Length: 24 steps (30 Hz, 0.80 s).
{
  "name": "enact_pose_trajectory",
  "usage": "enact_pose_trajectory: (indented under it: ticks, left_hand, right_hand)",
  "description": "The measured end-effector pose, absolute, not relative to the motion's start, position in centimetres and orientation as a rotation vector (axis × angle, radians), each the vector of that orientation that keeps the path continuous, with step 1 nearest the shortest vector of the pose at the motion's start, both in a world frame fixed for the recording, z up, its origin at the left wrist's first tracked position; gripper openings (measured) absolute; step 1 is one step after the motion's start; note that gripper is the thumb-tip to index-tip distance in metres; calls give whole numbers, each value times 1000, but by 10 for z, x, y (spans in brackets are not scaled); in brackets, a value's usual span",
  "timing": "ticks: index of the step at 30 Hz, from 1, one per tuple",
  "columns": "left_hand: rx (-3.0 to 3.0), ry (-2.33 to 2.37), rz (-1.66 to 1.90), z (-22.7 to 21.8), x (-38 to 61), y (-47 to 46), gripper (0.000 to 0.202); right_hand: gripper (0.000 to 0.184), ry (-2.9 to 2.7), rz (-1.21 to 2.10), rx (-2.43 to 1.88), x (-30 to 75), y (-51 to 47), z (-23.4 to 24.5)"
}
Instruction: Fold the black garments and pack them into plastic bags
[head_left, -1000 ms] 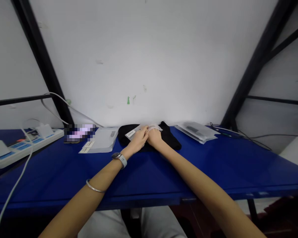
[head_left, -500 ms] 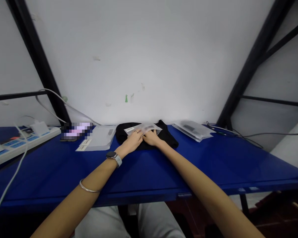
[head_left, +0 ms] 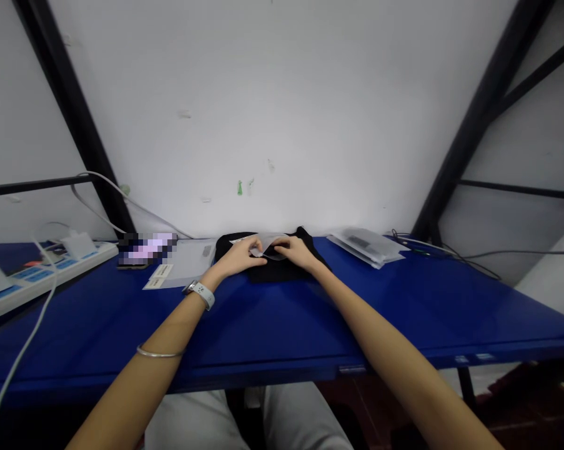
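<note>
A frosted, see-through plastic bag [head_left: 268,237] lies over a folded black cloth [head_left: 275,274] at the middle of the table, near the wall. My left hand [head_left: 239,256], with a watch and a bangle on that arm, has its curled fingers on the bag's left side; the thumb stretches below. At the right side, my right hand [head_left: 296,252] pinches the bag's near edge with its fingers bent. Between both hands the bag's edge gapes, showing a dark opening. My fingers partly cover the bag.
Flat frosted bags with pale labels [head_left: 188,259] lie to the left, beside a phone [head_left: 145,249]. A stack of similar bags [head_left: 368,247] is on the right. At far left sits a white power strip [head_left: 42,275] with cables. Black frame posts [head_left: 483,119] rise at both sides.
My hands have moved apart from close together at the bag's middle. The bag's near edge now gapes between them, and my left hand has shifted leftward.
</note>
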<state>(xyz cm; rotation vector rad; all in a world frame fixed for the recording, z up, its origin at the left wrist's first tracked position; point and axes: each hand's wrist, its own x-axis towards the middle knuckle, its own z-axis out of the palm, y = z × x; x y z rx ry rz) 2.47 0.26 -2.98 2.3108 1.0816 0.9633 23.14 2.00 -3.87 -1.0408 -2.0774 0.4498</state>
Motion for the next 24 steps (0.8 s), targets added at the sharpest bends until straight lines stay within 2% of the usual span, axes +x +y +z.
enact_pose_trajectory:
  ticks: [3,5,7,9,13,19,24]
  left_hand:
    - [2317,915,953,-28,22,0,9]
    - [2350,897,993,-27,23,-2,3]
    - [2423,901,1003,-25,26,-5,7]
    - [2521,922,981,-24,27,-7,10]
    - [2650,989,935,-24,27,-7,11]
    - [2607,896,1041,-14,23,-7,9]
    - [2459,877,1235,-2,14,-8,14]
  right_hand:
    - [15,-2061,221,-1066,241,2,-35]
    - [20,-2158,53,-1013,236,-10,-35]
    - [20,-2278,-134,-942,226,-19,-35]
    - [11,-2358,-279,-892,215,-24,-37]
    - [20,-2449,-443,-868,208,-22,-38]
    - [19,-2363,-578,-1269,251,-2,-34]
    - [13,-2076,-433,-1531,292,13,-40]
